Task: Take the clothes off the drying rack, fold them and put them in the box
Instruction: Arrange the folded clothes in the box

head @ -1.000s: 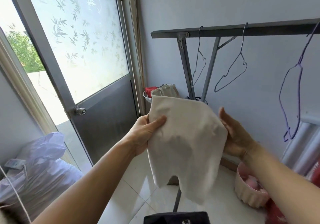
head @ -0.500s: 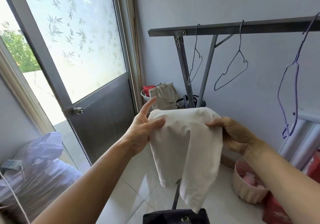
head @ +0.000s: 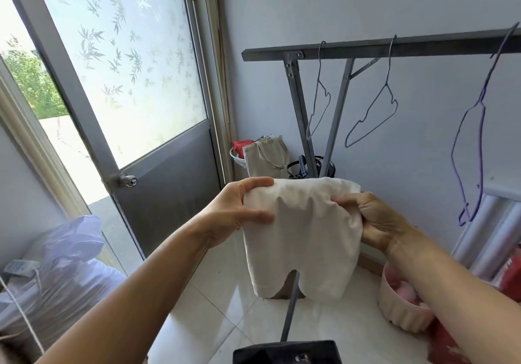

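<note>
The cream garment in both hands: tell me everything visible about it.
The cream garment looks like soft knit shorts, plain and unmarked, with two short legs hanging down and a notch between them. It is held up in the air in front of the drying rack. The left hand pinches its top left edge; the right hand bunches its top right corner.

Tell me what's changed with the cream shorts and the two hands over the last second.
The right hand, flat against the cream shorts a second ago, has curled and now pinches their top right edge. The left hand kept its grip on the top left edge. The shorts were folded over at the top and sit lower, legs hanging down. The three hangers on the rack stayed empty.
</note>
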